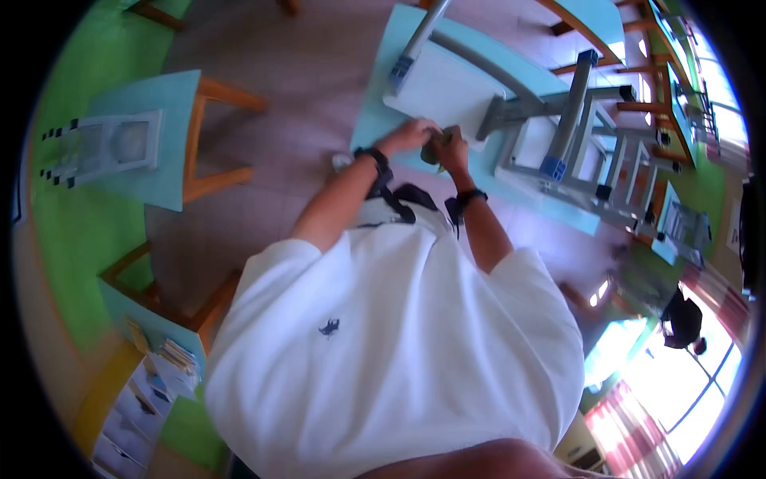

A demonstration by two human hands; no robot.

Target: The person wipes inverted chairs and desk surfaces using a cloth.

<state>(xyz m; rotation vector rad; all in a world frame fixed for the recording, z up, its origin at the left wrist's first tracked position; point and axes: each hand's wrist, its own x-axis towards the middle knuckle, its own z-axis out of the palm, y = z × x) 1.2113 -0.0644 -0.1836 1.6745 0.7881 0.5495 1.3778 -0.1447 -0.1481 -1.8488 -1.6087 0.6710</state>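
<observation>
My right hand (pixel 454 151) is closed around a small olive-green item (pixel 431 152), soft-looking like a folded cloth; blur hides its exact kind. My left hand (pixel 412 136) meets it from the other side, its fingers pinched at the item's upper edge. Both hands are in front of my body, above the near edge of a light-blue table (pixel 369 120). Just beyond them, an upturned chair with a white seat (pixel 447 84) and grey legs rests on that table. Dark bands are on both wrists.
More upturned grey chairs (pixel 610 160) crowd the table to the right. At left, another blue table (pixel 179 120) with wooden legs bears an upturned chair (pixel 128 144). Shelves (pixel 128 423) stand at lower left. Another person (pixel 682 319) is near the window at right.
</observation>
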